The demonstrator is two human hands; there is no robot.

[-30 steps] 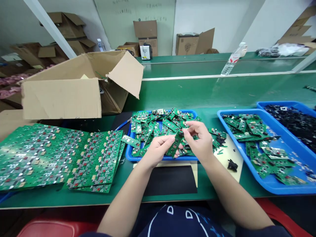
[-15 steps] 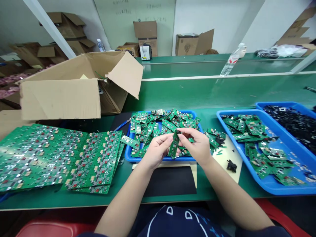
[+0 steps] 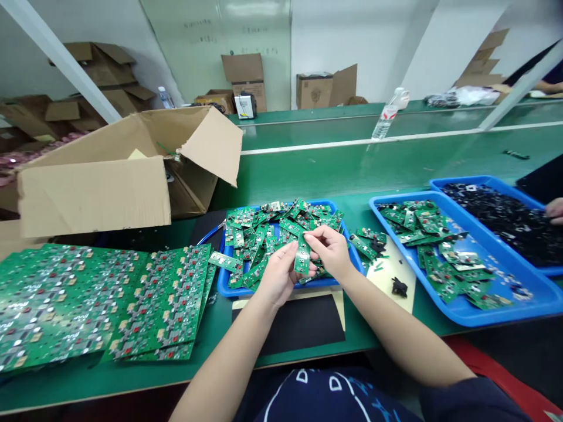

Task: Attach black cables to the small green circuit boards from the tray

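Note:
Both my hands hold one small green circuit board (image 3: 302,256) upright above the front edge of a blue tray (image 3: 225,280) heaped with several similar small boards. My left hand (image 3: 278,275) grips the board's lower part from the left, fingers curled. My right hand (image 3: 331,250) pinches its top end between thumb and fingers. The board stands nearly vertical between the two hands.
Large green circuit panels (image 3: 101,299) lie stacked at the left. An open cardboard box (image 3: 97,187) stands behind them. A second blue tray (image 3: 457,310) with small boards and a third tray (image 3: 541,269) of black parts sit at the right, where another person's hand (image 3: 555,210) shows. A plastic bottle (image 3: 387,114) stands on the belt.
The view has shifted, so everything sits lower and further left. The held board has turned from slanted to nearly upright. Another person's hand has come into view at the right edge.

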